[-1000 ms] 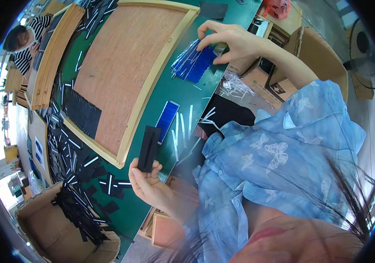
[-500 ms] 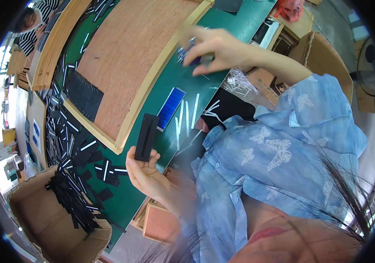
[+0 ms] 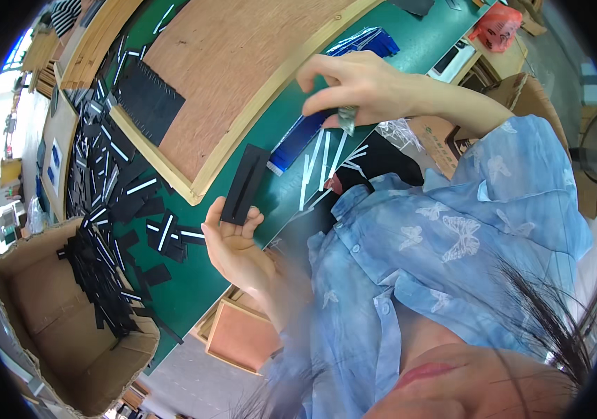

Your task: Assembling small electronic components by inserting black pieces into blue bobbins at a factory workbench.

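Note:
My left hand holds a thin black rectangular piece by its lower end, thumb on one side and fingers on the other. A dark slot runs along the piece's middle. Above the green table, my right hand is bent, with thumb and forefinger apart. A small greyish-green thing shows below its curled fingers; its kind is unclear. Partly hidden under that hand lies a flat blue strip-like pack. Several narrow white strips lie beside it at the table's edge.
A wooden board with a raised frame fills the far side of the green table. Black pieces with white strips are heaped on the left. A cardboard box holds more black pieces. Another blue pack lies beyond my right hand.
My right hand has moved a little right and down, uncovering the far blue pack and covering part of the near one. My left hand still holds the black piece, slightly higher in view.

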Available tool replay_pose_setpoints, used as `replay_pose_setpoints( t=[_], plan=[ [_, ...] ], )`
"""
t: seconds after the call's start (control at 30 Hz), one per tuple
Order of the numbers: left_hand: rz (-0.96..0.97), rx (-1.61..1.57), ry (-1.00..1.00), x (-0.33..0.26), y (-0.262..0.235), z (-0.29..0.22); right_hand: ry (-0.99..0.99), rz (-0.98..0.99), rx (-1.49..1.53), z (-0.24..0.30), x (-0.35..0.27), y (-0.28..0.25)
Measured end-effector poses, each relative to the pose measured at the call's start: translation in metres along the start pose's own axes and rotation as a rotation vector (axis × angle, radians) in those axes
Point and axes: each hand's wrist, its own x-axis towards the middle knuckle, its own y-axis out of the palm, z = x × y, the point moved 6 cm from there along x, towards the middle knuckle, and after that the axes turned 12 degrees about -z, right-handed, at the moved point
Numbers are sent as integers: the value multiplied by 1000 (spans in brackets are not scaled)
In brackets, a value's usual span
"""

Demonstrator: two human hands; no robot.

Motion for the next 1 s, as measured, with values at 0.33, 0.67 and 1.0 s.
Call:
replay_pose_setpoints(
  t=[0.33,0.67,1.0],
  plan=[
    [-26,47,-60,-16,33,4,-107,-63,222,38,20,-11],
    [110,1,-75,-24,44,-1,78,-94,325,29,12,-16],
    [132,2,-68,-25,48,2,113,-74,319,28,11,-16]
  ],
)
